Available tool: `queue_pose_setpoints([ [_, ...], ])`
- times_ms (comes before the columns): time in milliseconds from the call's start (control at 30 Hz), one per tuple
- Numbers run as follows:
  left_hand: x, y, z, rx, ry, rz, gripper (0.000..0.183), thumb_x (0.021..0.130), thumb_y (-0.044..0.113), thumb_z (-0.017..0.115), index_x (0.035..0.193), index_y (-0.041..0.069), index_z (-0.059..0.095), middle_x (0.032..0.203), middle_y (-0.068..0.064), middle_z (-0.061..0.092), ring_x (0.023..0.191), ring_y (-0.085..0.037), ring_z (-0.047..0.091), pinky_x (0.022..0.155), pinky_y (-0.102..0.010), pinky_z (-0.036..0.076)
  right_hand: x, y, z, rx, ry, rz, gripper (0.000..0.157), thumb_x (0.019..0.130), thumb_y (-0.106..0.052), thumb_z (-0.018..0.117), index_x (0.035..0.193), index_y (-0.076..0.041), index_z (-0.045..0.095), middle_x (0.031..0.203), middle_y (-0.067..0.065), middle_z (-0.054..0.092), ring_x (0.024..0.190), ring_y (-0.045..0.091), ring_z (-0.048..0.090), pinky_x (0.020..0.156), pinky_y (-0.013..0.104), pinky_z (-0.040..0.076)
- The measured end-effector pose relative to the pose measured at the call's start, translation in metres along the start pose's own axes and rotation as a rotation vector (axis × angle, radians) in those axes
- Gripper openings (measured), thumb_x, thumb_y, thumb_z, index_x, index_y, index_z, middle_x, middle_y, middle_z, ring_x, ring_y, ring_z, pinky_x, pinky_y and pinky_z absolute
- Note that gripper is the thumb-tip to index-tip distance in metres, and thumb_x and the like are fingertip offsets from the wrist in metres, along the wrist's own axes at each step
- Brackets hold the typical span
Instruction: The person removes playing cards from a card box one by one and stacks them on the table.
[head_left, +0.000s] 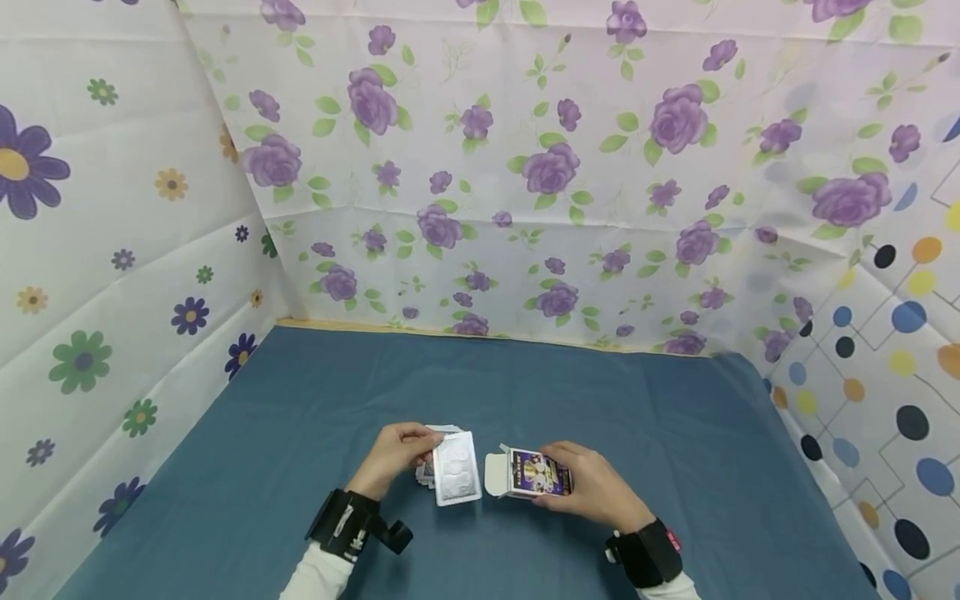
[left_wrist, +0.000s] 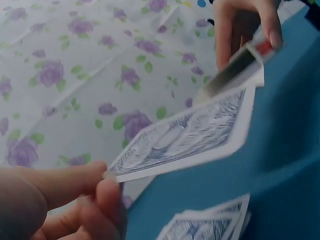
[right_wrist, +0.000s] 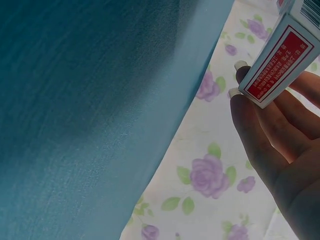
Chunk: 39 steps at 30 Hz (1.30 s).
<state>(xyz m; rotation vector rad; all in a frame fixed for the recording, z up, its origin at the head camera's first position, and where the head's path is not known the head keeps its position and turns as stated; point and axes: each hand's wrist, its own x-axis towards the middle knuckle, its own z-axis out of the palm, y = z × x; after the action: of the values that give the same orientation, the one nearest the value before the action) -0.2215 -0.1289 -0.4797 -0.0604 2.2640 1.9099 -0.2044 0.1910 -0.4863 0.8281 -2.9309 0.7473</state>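
One box (head_left: 538,474) crosswise, flap (head_left: 496,474) leftward

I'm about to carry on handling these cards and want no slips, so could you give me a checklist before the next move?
1. Card secure: ok; the left grip pinches it near a corner.
2. Box steady: ok; the right grip holds it by its sides.
3. Box flap open: ok; it sticks out toward the card.
4. Pile of cards squared up: not ok; its edges are uneven.
5. Inside of the box empty: cannot tell; no view shows it clearly.
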Motion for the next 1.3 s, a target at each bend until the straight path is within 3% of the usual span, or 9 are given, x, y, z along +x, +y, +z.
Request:
queue_pose_setpoints([
  [167, 0.019, -0.018, -0.006, 0.009, 0.102, -0.045, 0.021, 0.089, 0.018, 0.07, 0.095, -0.003, 0.07, 0.069, -0.001, 0.061, 0.062, -0.013, 0.054, 0.058, -0.026, 0.045, 0.0, 0.001, 0.0, -0.001, -0.004, 0.002, 0.069, 0.076, -0.054, 0.076, 0.13, -0.012, 0.061, 0.126, 0.004, 0.062, 0.11, 0.019, 0.062, 0.087, 0.04, 0.051],
  [567, 0.047, -0.045, -0.006, -0.024, 0.222, -0.131, 0.026, 0.088, 0.021, 0.072, 0.097, -0.003, 0.07, 0.068, -0.001, 0.06, 0.061, -0.009, 0.054, 0.055, -0.021, 0.044, 0.0, 0.004, 0.002, 0.005, -0.003, 0.003, 0.07, 0.076, -0.057, 0.075, 0.129, -0.012, 0.061, 0.125, 0.006, 0.063, 0.109, 0.021, 0.062, 0.086, 0.042, 0.051],
  [933, 0.047, -0.044, 0.005, 0.139, 0.357, 0.018, 0.016, 0.084, 0.015, 0.075, 0.082, 0.0, 0.071, 0.06, -0.002, 0.061, 0.052, -0.011, 0.052, 0.051, -0.024, 0.04, -0.002, 0.005, 0.003, 0.028, -0.023, 0.012, 0.07, 0.077, -0.055, 0.075, 0.129, -0.011, 0.061, 0.126, 0.007, 0.062, 0.11, 0.023, 0.062, 0.088, 0.043, 0.05],
  [1300, 0.048, -0.045, 0.008, 0.176, 0.397, 0.008, 0.017, 0.084, 0.017, 0.076, 0.081, 0.001, 0.07, 0.057, -0.002, 0.06, 0.047, -0.01, 0.052, 0.047, -0.025, 0.039, -0.004, 0.007, 0.006, 0.016, -0.006, 0.004, 0.071, 0.077, -0.056, 0.074, 0.129, -0.01, 0.061, 0.126, 0.007, 0.063, 0.11, 0.023, 0.062, 0.088, 0.043, 0.051],
])
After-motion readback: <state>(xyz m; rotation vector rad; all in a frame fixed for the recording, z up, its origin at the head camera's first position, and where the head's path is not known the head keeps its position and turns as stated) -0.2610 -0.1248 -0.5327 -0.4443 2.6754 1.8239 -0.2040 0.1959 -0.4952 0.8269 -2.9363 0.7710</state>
